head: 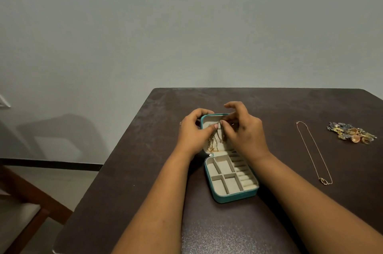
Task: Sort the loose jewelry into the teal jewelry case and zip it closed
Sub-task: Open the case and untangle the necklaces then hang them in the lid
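I read no writing on the open teal zip jewelry case point(232, 194), which lies mid-table on the dark brown table point(145, 150) by a pale wall. My left hand point(192, 131) and right hand point(244, 129) both pinch a thin gold chain point(215, 139) over the far lid half. A second gold necklace point(313, 150) and a heap of gold and blue trinkets point(352, 132) lie to the right.

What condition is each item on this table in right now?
teal jewelry case: open, lying flat, compartments bare
gold chain: hanging in the lid, pinched by both hands
left hand: gripping lid, pinching chain
right hand: pinching chain
thin necklace: loose on table
earring pile: loose on table
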